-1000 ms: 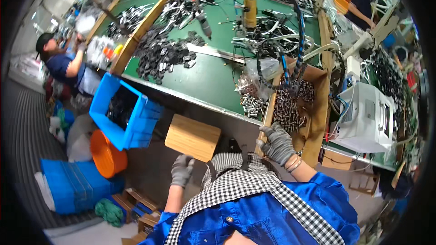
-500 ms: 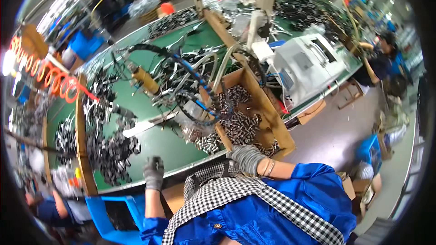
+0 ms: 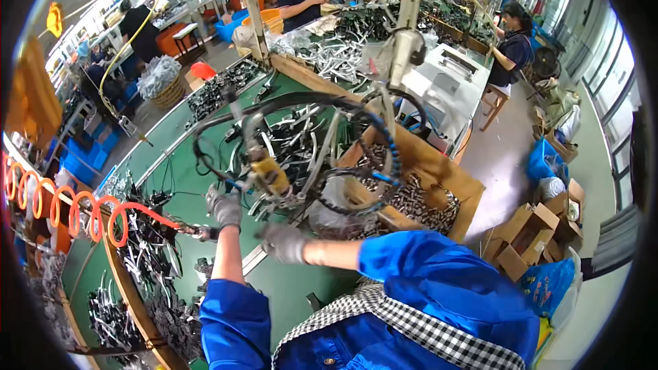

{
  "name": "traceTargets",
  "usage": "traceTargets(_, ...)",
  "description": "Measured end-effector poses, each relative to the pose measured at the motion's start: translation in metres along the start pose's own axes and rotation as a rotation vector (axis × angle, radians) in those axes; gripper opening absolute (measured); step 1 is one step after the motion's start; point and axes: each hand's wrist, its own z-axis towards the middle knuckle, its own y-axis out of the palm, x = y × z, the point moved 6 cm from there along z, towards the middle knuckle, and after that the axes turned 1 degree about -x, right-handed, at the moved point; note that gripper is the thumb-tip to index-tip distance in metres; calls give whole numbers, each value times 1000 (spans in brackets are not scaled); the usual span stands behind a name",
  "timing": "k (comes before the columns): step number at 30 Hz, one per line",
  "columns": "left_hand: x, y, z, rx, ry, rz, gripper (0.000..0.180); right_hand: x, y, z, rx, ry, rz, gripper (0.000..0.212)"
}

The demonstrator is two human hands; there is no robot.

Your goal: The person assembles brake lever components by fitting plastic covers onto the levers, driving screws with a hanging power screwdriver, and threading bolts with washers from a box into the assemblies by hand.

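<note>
My left hand (image 3: 224, 207), in a grey glove, is raised over the green table (image 3: 288, 294), left of a hanging yellow-bodied tool (image 3: 271, 175). Its fingers look curled in; whatever they may hold is hidden. My right hand (image 3: 283, 242), gloved too, is smeared by motion just right of the left wrist, and its fingers cannot be read. Beside that wrist lies the metal end fitting (image 3: 199, 231) of an orange coiled hose (image 3: 120, 223). Black and silver levers (image 3: 301, 130) lie in a heap beyond the yellow tool.
To the right, a wooden box (image 3: 469, 199) holds many small metal parts (image 3: 425, 205). A black cable loop (image 3: 295, 99) arches over the table. Behind the box stands a white machine (image 3: 445, 92). Black parts (image 3: 171, 322) are piled at left by a wooden divider (image 3: 130, 288). Other people work farther back.
Both hands have moved from the table's near edge to farther over it; the right has left the box and come leftward. My view has shifted, showing more of the room behind.
</note>
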Motion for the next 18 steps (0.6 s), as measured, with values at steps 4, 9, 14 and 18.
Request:
traceTargets(4,-22,0,37,-33,-238,20,75,6,18,116,306,337,212,26)
traceTargets(9,-20,19,83,36,-107,63,77,97,6,197,316,642,-101,40)
traceTargets(14,-28,33,115,-118,-168,110,71,114,-42,179,1009,447,-389,54)
traceTargets(18,-27,45,140,-194,-123,205,77,158,-71,171,795,559,-320,54)
